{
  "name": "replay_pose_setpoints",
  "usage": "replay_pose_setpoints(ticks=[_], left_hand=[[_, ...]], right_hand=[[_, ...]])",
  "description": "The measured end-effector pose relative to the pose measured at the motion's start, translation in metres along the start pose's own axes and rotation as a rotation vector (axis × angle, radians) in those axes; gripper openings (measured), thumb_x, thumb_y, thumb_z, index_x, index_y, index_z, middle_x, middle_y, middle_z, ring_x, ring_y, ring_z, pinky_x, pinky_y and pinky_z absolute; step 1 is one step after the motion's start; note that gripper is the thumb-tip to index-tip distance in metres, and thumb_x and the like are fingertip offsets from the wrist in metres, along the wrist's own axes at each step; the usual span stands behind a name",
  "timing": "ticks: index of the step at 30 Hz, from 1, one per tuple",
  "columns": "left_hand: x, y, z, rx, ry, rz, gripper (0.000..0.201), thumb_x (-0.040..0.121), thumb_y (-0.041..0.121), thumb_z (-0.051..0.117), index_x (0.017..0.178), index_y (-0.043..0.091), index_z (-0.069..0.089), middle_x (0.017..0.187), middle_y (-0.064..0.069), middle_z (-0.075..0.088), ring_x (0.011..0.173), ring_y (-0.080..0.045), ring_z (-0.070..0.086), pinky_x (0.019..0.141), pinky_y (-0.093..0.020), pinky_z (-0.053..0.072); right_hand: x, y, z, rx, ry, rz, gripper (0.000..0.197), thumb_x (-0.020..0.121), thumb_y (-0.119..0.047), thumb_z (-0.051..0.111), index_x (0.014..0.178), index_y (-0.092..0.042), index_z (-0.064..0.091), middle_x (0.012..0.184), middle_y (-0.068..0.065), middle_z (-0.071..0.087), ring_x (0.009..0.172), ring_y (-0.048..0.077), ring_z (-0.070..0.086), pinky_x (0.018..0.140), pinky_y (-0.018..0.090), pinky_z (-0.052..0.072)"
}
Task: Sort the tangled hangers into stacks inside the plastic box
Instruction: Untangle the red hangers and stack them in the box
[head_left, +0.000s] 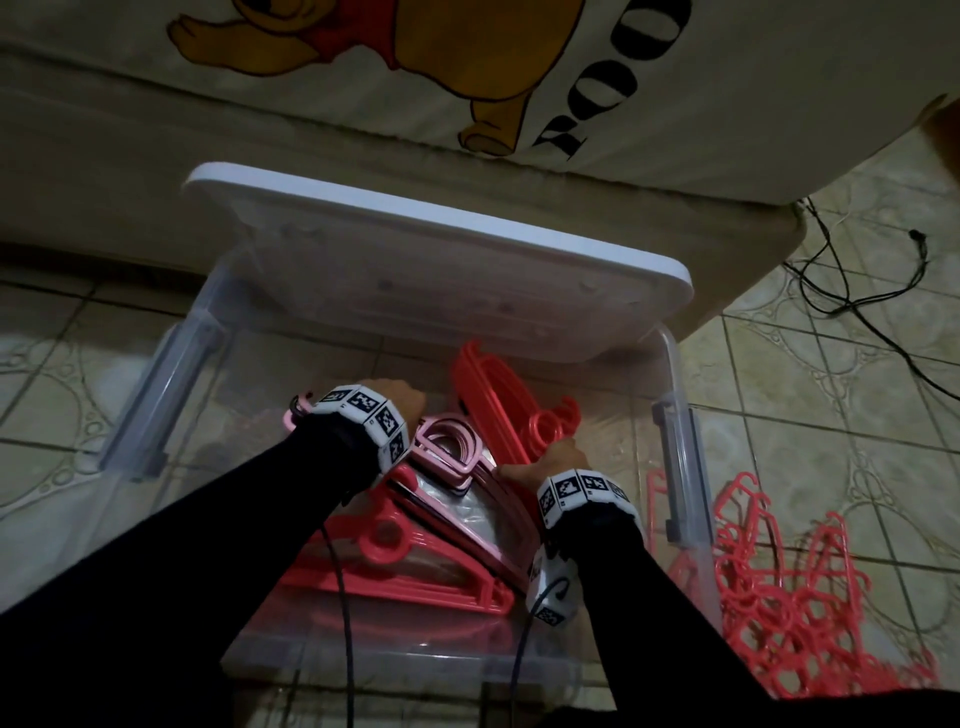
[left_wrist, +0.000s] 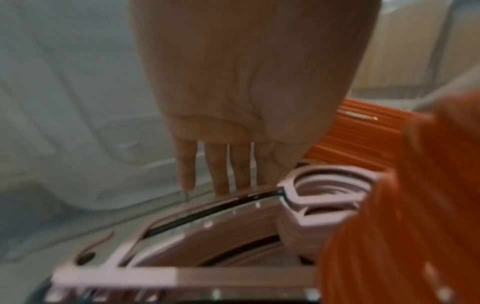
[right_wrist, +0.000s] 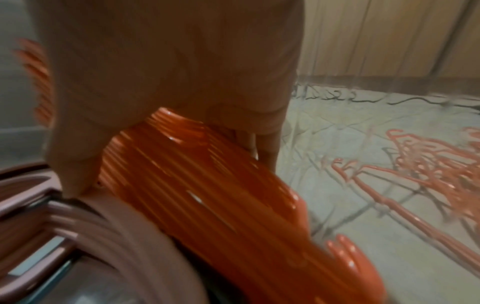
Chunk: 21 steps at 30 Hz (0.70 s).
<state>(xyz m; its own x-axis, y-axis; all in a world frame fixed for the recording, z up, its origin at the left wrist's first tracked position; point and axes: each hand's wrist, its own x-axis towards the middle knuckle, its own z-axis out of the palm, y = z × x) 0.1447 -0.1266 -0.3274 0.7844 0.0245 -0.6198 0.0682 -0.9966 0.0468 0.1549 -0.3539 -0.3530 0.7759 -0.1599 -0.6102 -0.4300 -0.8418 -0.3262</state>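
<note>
A clear plastic box (head_left: 171, 384) sits on the tiled floor with both my hands inside it. Pink hangers (head_left: 448, 451) lie stacked in its middle, and a red stack (head_left: 493, 389) stands on edge to their right. Another red stack (head_left: 410, 571) lies flat near the front. My left hand (head_left: 402, 402) reaches down with straight fingers (left_wrist: 221, 176) whose tips touch the far side of the pink stack (left_wrist: 233, 232). My right hand (head_left: 553, 460) grips the upright red stack (right_wrist: 207, 195), with the thumb (right_wrist: 75, 174) on one side and the fingers on the other.
The white lid (head_left: 441, 270) leans over the back of the box against a bed with a cartoon-bear sheet (head_left: 363, 78). A tangled pile of red hangers (head_left: 789, 597) lies on the floor right of the box. A black cable (head_left: 857, 296) trails at the far right.
</note>
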Motion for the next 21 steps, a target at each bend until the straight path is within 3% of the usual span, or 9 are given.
replay_pose_setpoints(ticks=[3, 6, 10, 11, 13, 15, 17, 19, 21], left_hand=[[0.004, -0.003, 0.002, 0.047, -0.061, -0.057, 0.026, 0.06, 0.036, 0.067, 0.078, 0.017, 0.063, 0.074, -0.001, 0.069, 0.064, -0.021, 0.067, 0.053, -0.025, 0.041], [-0.005, -0.001, -0.004, 0.017, -0.053, -0.053, 0.025, 0.064, 0.035, 0.066, 0.081, 0.016, 0.065, 0.079, -0.002, 0.07, 0.07, -0.022, 0.069, 0.056, -0.027, 0.045], [-0.024, 0.007, -0.012, -0.098, -0.038, -0.008, 0.018, 0.074, 0.031, 0.064, 0.076, 0.014, 0.065, 0.079, -0.007, 0.07, 0.059, -0.018, 0.062, 0.047, -0.018, 0.037], [-0.025, 0.011, -0.013, -0.137, -0.011, 0.01, 0.018, 0.081, 0.029, 0.061, 0.083, 0.012, 0.068, 0.088, -0.009, 0.07, 0.067, -0.021, 0.064, 0.048, -0.02, 0.038], [-0.025, 0.019, -0.02, -0.238, 0.032, 0.025, 0.028, 0.092, 0.025, 0.052, 0.104, 0.005, 0.066, 0.11, -0.017, 0.066, 0.097, -0.03, 0.064, 0.068, -0.029, 0.045], [-0.022, 0.028, -0.03, -0.441, 0.07, -0.034, 0.033, 0.097, 0.023, 0.046, 0.116, 0.0, 0.06, 0.123, -0.022, 0.059, 0.113, -0.035, 0.057, 0.084, -0.034, 0.044], [-0.017, 0.037, -0.037, -0.566, 0.079, -0.071, 0.032, 0.097, 0.015, 0.044, 0.121, -0.003, 0.055, 0.129, -0.023, 0.055, 0.118, -0.034, 0.053, 0.089, -0.034, 0.042], [-0.014, 0.044, -0.041, -0.652, 0.038, -0.092, 0.031, 0.095, 0.007, 0.042, 0.122, -0.004, 0.053, 0.129, -0.023, 0.055, 0.119, -0.033, 0.053, 0.09, -0.033, 0.042], [-0.013, 0.05, -0.041, -0.72, -0.007, -0.094, 0.032, 0.095, 0.005, 0.04, 0.123, -0.004, 0.052, 0.129, -0.021, 0.055, 0.118, -0.031, 0.053, 0.09, -0.032, 0.041]], right_hand=[[-0.001, 0.001, 0.001, 0.014, 0.038, -0.019, 0.064, 0.037, -0.056, 0.084, 0.076, -0.021, 0.045, 0.054, -0.011, 0.049, 0.038, 0.001, 0.046, 0.033, 0.01, 0.025], [-0.004, -0.002, 0.004, 0.043, 0.09, -0.044, 0.051, 0.039, -0.05, 0.082, 0.062, -0.021, 0.046, 0.047, -0.014, 0.048, 0.025, -0.002, 0.043, 0.024, 0.008, 0.02], [-0.007, -0.004, 0.002, 0.056, 0.08, -0.031, 0.052, 0.043, -0.048, 0.082, 0.067, -0.022, 0.045, 0.051, -0.012, 0.049, 0.034, -0.003, 0.043, 0.031, 0.008, 0.024], [-0.007, -0.004, -0.001, 0.06, 0.065, -0.019, 0.055, 0.044, -0.048, 0.083, 0.074, -0.022, 0.045, 0.053, -0.012, 0.049, 0.036, -0.003, 0.043, 0.031, 0.009, 0.025], [-0.007, -0.005, -0.007, 0.051, 0.013, 0.007, 0.065, 0.042, -0.051, 0.083, 0.088, -0.022, 0.047, 0.056, -0.01, 0.051, 0.04, 0.001, 0.047, 0.032, 0.01, 0.029], [-0.006, -0.009, -0.013, -0.028, -0.063, 0.021, 0.08, 0.046, -0.056, 0.082, 0.108, -0.015, 0.054, 0.073, -0.003, 0.061, 0.053, 0.011, 0.054, 0.046, 0.015, 0.039], [-0.003, -0.011, -0.019, -0.084, -0.108, 0.027, 0.093, 0.052, -0.059, 0.081, 0.124, -0.006, 0.051, 0.091, 0.005, 0.064, 0.065, 0.016, 0.055, 0.057, 0.021, 0.042], [0.0, -0.012, -0.024, -0.073, -0.106, 0.024, 0.094, 0.052, -0.06, 0.081, 0.123, -0.005, 0.053, 0.091, 0.006, 0.064, 0.067, 0.016, 0.055, 0.056, 0.022, 0.041], [0.002, -0.012, -0.027, -0.08, -0.092, 0.013, 0.093, 0.052, -0.061, 0.082, 0.121, -0.004, 0.054, 0.106, 0.009, 0.066, 0.076, 0.019, 0.054, 0.062, 0.024, 0.04]])
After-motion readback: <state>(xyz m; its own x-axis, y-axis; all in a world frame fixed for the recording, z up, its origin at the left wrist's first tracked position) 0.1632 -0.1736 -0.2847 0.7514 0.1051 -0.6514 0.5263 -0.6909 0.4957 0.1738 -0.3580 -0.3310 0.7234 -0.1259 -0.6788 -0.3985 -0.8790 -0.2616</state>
